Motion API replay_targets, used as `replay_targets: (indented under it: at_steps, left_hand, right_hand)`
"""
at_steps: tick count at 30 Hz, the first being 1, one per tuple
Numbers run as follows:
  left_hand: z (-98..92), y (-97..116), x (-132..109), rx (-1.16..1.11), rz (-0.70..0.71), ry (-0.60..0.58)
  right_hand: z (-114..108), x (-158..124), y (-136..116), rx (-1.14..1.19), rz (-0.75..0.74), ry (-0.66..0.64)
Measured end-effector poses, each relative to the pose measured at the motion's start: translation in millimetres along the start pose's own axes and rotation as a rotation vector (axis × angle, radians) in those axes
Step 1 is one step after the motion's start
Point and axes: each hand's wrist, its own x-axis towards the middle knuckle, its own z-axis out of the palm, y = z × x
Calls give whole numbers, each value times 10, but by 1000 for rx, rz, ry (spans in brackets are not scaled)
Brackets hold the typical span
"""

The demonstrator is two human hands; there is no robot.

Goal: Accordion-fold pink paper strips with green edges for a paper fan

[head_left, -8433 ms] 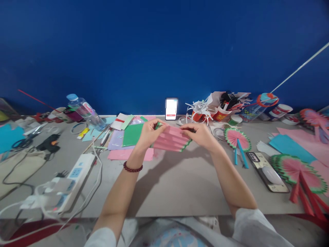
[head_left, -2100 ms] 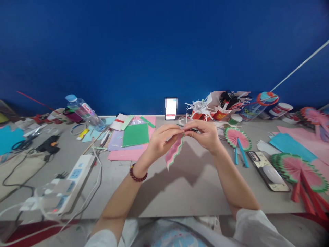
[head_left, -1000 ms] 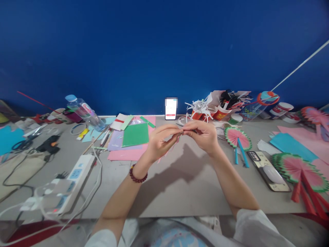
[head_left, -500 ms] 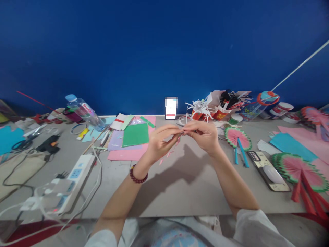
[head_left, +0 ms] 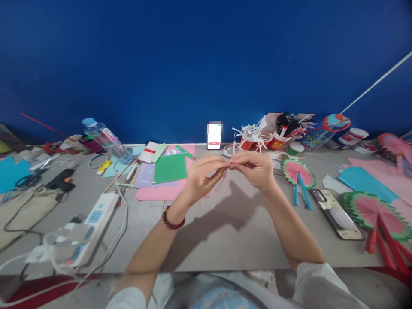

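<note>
**Blue wall, grey worktop, pink paper pinched between two hands**

The blue wall (head_left: pixel 206 64) rises behind the grey worktop (head_left: pixel 241 253). At left lies a white power strip (head_left: pixel 98 225) with cables plugged in; at right, a pink-and-green pleated fan (head_left: pixel 383 214) sits beside a phone (head_left: pixel 328 204) with a white mouse (head_left: pixel 342 218) on it. Mid-worktop, the left hand (head_left: pixel 202 177) and right hand (head_left: pixel 256 169) meet at the fingertips, each grip clamped on the pink paper (head_left: pixel 223 177). It slants down below the left hand, a thin, faint strip; whether its lower end touches the worktop I cannot tell.
</note>
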Motion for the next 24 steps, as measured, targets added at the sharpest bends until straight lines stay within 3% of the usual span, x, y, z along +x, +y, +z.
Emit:
replay_targets:
  at_steps: [17, 24]
  left_hand:
    - [-34, -80, -8, -55, -2, -74]
    - [-133, 97, 77, -126, -208, -146]
  right_hand:
    - [2, -5, -120, -232, -95, -19]
    - [14, -21, -151, -394, -161, 45]
